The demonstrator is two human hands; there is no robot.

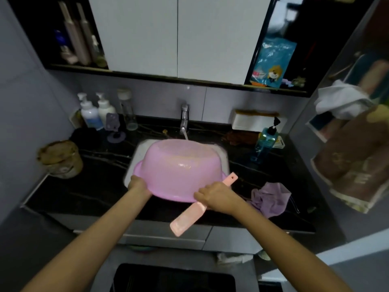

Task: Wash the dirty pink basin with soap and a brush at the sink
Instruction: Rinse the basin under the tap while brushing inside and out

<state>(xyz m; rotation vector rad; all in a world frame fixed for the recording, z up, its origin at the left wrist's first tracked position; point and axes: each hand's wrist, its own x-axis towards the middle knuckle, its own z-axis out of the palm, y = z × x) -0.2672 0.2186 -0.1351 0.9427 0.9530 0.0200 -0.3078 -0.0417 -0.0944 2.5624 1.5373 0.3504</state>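
**Basin upside down over the sink, brush in your right hand**

Head view: you have the pink basin (176, 167) turned bottom-up and tilted over the sink (136, 152), its base toward the tap (184, 119), where a thin stream of water is running onto the far edge. Your left hand (137, 184) is closed on the near-left rim, fingers curled under it. Your right hand (214, 197) is wrapped around the brush (189, 218) and pressed against the near-right rim, so it holds both at once.

The brush's long axis runs diagonally: the head points down and toward you, away from the basin, while the handle end with its hanging hole sticks up to the right past the rim. The basin's outer wall lies just ahead of your right knuckles. To scrub it, you'd likely need to swing the head round and forward onto the plastic while the left hand alone steadies the rim.
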